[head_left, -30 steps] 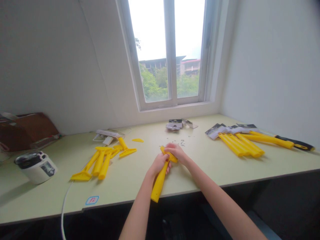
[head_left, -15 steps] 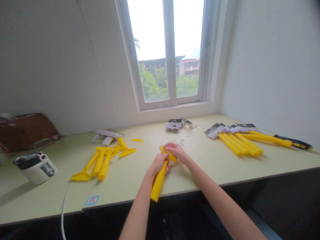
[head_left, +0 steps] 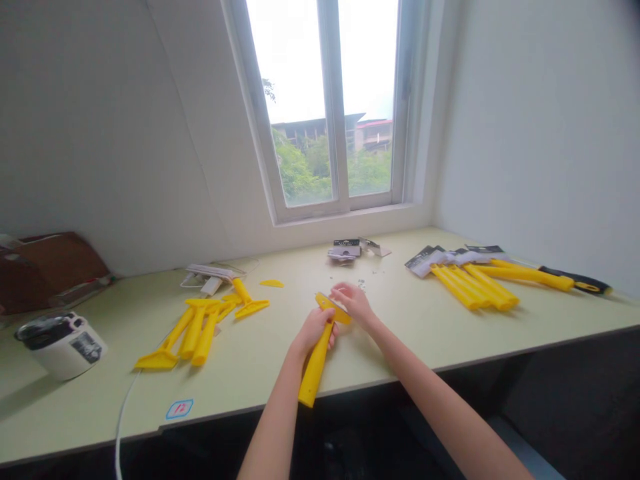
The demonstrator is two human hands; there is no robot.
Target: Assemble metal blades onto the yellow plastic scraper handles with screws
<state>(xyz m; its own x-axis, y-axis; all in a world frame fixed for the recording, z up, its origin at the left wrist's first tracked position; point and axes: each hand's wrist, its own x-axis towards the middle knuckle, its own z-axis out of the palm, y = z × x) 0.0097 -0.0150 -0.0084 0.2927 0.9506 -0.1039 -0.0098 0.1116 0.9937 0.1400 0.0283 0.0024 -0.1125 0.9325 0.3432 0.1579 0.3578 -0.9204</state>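
Observation:
Near the table's front edge, my left hand point(head_left: 316, 330) is wrapped round the neck of a yellow scraper point(head_left: 314, 373), whose handle points down toward me. My right hand point(head_left: 352, 301) is at the scraper's wide head, fingers bent against its upper edge; whether they pinch something small is too fine to tell. Tiny metal pieces point(head_left: 361, 284) lie on the table just beyond my right hand. To the left rests a group of yellow scrapers point(head_left: 204, 333), with a flat yellow piece point(head_left: 272, 283) behind them.
On the pale table point(head_left: 240, 380), packaged yellow scrapers point(head_left: 463, 287) and a black-handled tool point(head_left: 580, 281) lie right. Card packages point(head_left: 345, 251) sit near the window. A white mug point(head_left: 65, 350), power strip point(head_left: 213, 272), cable point(head_left: 121, 417) and brown box point(head_left: 50, 270) are left.
My right hand's fingers have lifted slightly off the scraper's head, so more of the head shows. My left hand keeps its hold. The whole view has shifted a little.

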